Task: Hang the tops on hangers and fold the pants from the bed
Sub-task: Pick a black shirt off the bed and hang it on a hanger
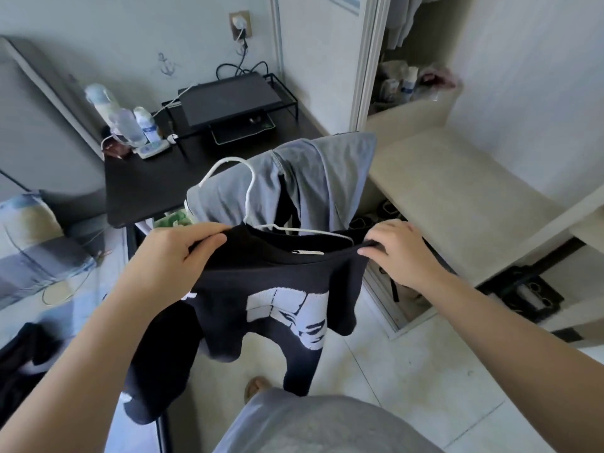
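A black top (261, 299) with a white print hangs in the air in front of me. My left hand (173, 253) grips its left shoulder and my right hand (402, 253) pinches its right shoulder. A white wire hanger (251, 188) sticks up out of the neck opening, its lower bar partly inside the top. Behind it a grey garment (313, 178) is draped over a chair back. Dark clothing (23, 358) lies on the bed at the lower left.
A black desk (147, 188) with bottles (127, 125), a power strip and a laptop on a stand (228, 99) stands behind. An open wardrobe (418, 60) with hanging clothes is at the upper right. A beige bench (457, 197) runs along the right. Tiled floor lies below.
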Demonstrator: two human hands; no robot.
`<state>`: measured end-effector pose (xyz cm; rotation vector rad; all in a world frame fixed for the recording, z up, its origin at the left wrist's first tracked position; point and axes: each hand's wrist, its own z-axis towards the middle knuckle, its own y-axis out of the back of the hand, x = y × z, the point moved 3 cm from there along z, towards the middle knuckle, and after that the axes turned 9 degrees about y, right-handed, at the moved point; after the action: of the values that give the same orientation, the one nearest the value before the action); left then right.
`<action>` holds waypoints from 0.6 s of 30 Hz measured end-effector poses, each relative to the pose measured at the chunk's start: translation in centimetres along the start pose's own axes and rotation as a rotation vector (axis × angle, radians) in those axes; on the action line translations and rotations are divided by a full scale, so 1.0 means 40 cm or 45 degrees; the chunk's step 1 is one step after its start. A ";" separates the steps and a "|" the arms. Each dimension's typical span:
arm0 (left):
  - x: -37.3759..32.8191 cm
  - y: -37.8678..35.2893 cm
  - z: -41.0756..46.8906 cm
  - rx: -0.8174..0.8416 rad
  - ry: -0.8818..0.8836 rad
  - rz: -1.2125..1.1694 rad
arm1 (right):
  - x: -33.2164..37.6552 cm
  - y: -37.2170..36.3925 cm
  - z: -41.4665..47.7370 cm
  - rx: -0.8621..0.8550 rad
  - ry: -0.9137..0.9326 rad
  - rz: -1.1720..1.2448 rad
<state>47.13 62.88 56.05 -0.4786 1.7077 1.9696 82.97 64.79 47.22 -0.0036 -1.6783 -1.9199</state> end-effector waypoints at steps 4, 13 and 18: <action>-0.012 -0.016 -0.009 0.079 -0.053 0.064 | 0.091 0.085 0.032 -0.034 0.113 0.339; -0.166 -0.127 -0.034 0.301 -0.173 -0.199 | 0.260 0.117 0.029 -0.115 0.078 0.730; -0.133 -0.112 -0.024 0.189 -0.372 -0.115 | 0.182 0.150 -0.029 -0.342 -0.025 0.788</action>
<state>53.99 61.68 55.23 -0.1996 1.6016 1.7370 79.87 60.48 55.11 -0.5785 -1.2196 -1.6389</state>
